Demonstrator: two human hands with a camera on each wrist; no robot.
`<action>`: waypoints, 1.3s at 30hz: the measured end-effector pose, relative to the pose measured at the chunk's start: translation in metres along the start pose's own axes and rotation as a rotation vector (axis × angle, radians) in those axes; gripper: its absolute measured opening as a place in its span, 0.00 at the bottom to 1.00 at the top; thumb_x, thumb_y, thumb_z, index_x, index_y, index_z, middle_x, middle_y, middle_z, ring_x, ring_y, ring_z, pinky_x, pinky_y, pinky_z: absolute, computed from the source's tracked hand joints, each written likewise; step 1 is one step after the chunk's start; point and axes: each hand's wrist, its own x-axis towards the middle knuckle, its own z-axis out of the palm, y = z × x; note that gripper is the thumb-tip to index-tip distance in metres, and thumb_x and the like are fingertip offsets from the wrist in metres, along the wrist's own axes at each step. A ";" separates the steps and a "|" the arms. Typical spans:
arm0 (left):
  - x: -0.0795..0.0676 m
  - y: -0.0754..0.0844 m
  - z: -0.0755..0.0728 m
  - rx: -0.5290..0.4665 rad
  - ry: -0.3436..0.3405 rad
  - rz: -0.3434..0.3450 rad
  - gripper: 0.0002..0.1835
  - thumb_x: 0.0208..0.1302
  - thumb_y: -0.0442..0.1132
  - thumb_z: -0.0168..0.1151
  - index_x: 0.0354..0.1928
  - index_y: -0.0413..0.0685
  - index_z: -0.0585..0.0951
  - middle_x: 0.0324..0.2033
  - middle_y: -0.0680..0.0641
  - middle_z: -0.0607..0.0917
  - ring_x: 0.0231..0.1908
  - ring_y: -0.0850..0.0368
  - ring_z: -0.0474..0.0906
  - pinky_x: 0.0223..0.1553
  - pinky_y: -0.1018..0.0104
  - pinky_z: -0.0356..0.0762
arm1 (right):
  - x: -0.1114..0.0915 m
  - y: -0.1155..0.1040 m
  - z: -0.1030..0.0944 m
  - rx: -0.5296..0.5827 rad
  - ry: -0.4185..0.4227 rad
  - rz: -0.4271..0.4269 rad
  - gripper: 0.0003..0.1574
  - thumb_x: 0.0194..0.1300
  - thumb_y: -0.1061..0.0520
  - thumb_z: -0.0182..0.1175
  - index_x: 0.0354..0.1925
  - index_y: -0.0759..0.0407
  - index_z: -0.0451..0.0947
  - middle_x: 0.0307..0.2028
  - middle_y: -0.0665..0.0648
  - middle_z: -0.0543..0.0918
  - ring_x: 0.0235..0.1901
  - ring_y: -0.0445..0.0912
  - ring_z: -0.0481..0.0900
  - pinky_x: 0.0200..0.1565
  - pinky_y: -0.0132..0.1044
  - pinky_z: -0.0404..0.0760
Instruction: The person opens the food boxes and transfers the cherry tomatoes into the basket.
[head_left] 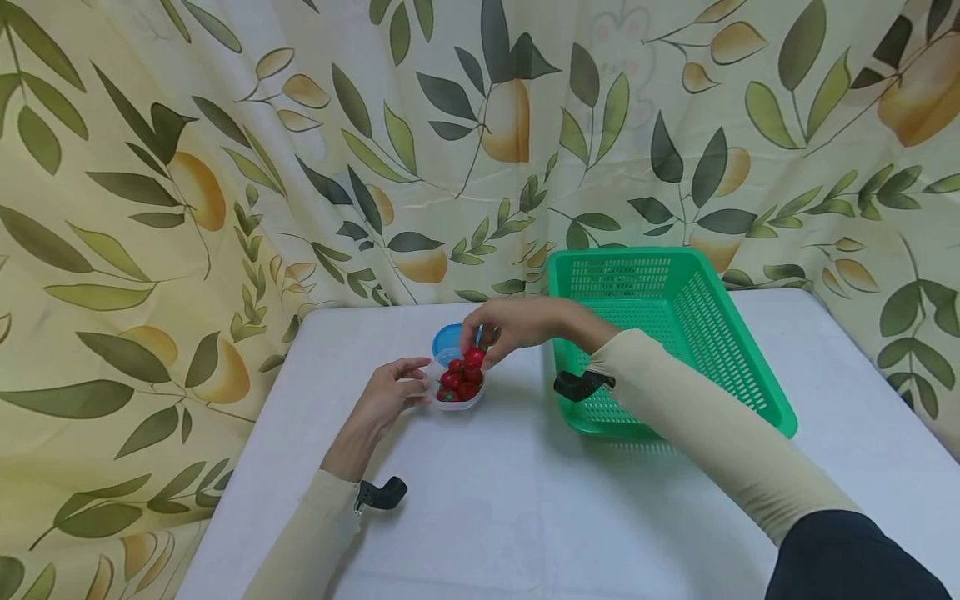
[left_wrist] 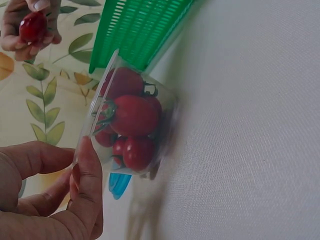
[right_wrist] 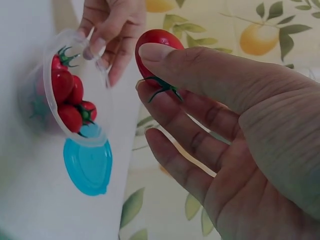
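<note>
The white bench (head_left: 465, 508) carries a green perforated basket (head_left: 744, 350) at its far edge, right of the middle. Towards the far left corner stands a clear tub (head_left: 461, 406). A blue lid (head_left: 447, 335) lies nearer the far edge; whether lid and tub touch is hard to tell.

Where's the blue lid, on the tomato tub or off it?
Off it. The blue lid lies on the white tabletop beside the clear tub, and red tomatoes show through the tub's uncovered top.
</note>
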 end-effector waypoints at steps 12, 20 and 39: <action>0.001 -0.001 0.000 0.005 -0.006 -0.004 0.26 0.66 0.22 0.59 0.66 0.36 0.75 0.44 0.43 0.73 0.39 0.53 0.76 0.41 0.65 0.87 | -0.038 0.001 -0.014 0.089 0.055 0.034 0.22 0.62 0.60 0.71 0.55 0.55 0.81 0.49 0.52 0.86 0.49 0.47 0.86 0.52 0.42 0.86; 0.001 -0.001 -0.001 0.018 -0.007 -0.007 0.26 0.67 0.23 0.59 0.67 0.37 0.75 0.46 0.41 0.73 0.40 0.51 0.76 0.41 0.66 0.87 | -0.060 0.010 -0.018 0.096 0.084 0.083 0.24 0.60 0.59 0.73 0.55 0.55 0.81 0.51 0.53 0.85 0.49 0.48 0.86 0.51 0.42 0.86; 0.001 -0.003 -0.001 0.015 -0.006 -0.008 0.26 0.67 0.23 0.60 0.67 0.37 0.75 0.49 0.38 0.72 0.39 0.54 0.77 0.41 0.67 0.87 | -0.113 0.030 -0.025 0.052 0.193 0.132 0.23 0.62 0.55 0.72 0.55 0.53 0.81 0.49 0.52 0.86 0.50 0.48 0.85 0.54 0.43 0.84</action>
